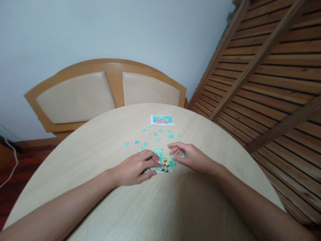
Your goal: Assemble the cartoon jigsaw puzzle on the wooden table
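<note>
A partly joined jigsaw puzzle (165,164) with a yellow square cartoon figure lies flat on the table. My left hand (139,166) rests over its left side, fingers apart and covering part of the picture. Off its right edge hovers my right hand (187,154), fingers loosely extended with nothing visible between them. Several loose turquoise puzzle pieces (145,144) are scattered beyond the puzzle. Behind them lies a picture card (162,120) with matching cartoon figures. Some turquoise shows beneath my right hand, partly hidden by it.
The round pale wooden table (100,207) fills the lower view. A bench with cream padded backrest (77,95) stands behind it against the wall (112,26). Slatted wooden panels (276,80) lean along the right side. A white cable (15,160) hangs at far left.
</note>
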Motion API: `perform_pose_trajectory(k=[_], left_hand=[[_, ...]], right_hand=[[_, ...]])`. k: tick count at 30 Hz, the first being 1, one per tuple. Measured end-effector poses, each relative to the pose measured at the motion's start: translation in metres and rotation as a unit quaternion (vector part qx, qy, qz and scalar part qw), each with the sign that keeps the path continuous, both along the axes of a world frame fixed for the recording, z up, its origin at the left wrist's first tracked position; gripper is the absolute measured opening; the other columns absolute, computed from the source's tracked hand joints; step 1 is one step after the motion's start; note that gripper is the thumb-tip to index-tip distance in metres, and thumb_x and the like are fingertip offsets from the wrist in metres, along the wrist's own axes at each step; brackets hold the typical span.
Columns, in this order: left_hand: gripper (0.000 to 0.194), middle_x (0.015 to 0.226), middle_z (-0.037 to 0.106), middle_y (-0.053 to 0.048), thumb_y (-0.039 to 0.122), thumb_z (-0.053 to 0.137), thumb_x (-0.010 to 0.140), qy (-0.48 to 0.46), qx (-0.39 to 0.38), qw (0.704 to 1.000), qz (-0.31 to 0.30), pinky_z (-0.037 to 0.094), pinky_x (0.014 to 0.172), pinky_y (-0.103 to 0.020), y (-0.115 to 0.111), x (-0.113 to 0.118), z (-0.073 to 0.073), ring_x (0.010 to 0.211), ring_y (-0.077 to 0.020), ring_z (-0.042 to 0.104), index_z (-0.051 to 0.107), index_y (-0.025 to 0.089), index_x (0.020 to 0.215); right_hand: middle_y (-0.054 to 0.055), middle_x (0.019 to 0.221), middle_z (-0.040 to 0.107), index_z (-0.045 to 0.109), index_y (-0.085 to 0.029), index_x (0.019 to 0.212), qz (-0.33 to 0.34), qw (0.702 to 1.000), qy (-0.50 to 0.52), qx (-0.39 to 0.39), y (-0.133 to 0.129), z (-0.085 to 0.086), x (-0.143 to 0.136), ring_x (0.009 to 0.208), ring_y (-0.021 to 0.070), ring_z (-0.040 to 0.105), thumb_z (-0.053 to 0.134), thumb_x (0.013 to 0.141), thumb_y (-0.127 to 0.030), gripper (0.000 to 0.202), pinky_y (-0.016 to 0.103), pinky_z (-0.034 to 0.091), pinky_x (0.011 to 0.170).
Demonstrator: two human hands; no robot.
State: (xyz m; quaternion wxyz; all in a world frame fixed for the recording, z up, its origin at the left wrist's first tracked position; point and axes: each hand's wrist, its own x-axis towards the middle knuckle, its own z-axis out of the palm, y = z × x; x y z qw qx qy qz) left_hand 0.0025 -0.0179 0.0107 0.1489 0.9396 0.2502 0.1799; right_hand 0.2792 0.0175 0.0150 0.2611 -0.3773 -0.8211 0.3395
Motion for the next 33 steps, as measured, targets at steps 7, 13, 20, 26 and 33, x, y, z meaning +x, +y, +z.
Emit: perform_pose_trajectory(k=[7, 13, 20, 26, 33], left_hand=[[0.03, 0.123, 0.058, -0.01, 0.026, 0.057, 0.097, -0.001, 0.001, 1.0, 0.0, 0.049, 0.1, -0.04, 0.001, -0.001, 0.0, 0.115, -0.0246, 0.056, 0.061, 0.024, 0.128], [0.03, 0.123, 0.058, -0.011, 0.025, 0.056, 0.098, 0.0, 0.0, 1.0, -0.003, 0.049, 0.1, -0.039, 0.0, -0.001, -0.001, 0.115, -0.0241, 0.056, 0.061, 0.023, 0.127], [0.022, 0.115, 0.065, -0.009, 0.028, 0.05, 0.101, -0.035, 0.028, 0.997, 0.065, 0.049, 0.097, -0.039, 0.008, -0.008, 0.009, 0.108, -0.0225, 0.06, 0.065, 0.022, 0.115], [0.024, 0.101, 0.069, -0.009, 0.033, 0.048, 0.098, -0.016, 0.034, 0.952, 0.303, 0.051, 0.086, -0.042, 0.035, -0.046, 0.014, 0.094, -0.0247, 0.063, 0.068, 0.019, 0.097], [0.022, 0.104, 0.07, -0.007, 0.038, 0.058, 0.095, -0.002, 0.009, 0.967, 0.253, 0.051, 0.089, -0.039, 0.038, -0.041, -0.001, 0.095, -0.0225, 0.063, 0.071, 0.022, 0.102]], right_hand=[[0.006, 0.098, 0.075, 0.062, -0.018, 0.124, 0.006, 1.0, -0.011, 0.016, 0.0, 0.003, 0.001, 0.087, 0.0178, 0.07, 0.065, 0.086, -0.022, 0.038, 0.033, 0.056, 0.083], [0.004, 0.098, 0.075, 0.066, -0.019, 0.12, 0.008, 0.998, -0.039, 0.058, 0.0, 0.001, 0.001, 0.091, 0.018, 0.07, 0.064, 0.085, -0.017, 0.035, 0.033, 0.054, 0.087], [0.005, 0.092, 0.074, 0.068, -0.018, 0.115, -0.022, 0.996, -0.049, 0.076, 0.007, 0.003, 0.01, 0.085, 0.0179, 0.069, 0.061, 0.089, -0.02, 0.027, 0.032, 0.053, 0.082], [0.006, 0.093, 0.074, 0.069, -0.018, 0.112, -0.037, 0.993, -0.058, 0.093, 0.014, -0.001, 0.015, 0.085, 0.0194, 0.068, 0.061, 0.087, -0.021, 0.026, 0.035, 0.053, 0.082], [0.006, 0.095, 0.074, 0.07, -0.018, 0.111, -0.032, 0.993, -0.069, 0.095, 0.012, -0.001, 0.013, 0.087, 0.0199, 0.068, 0.062, 0.088, -0.022, 0.025, 0.034, 0.053, 0.083]])
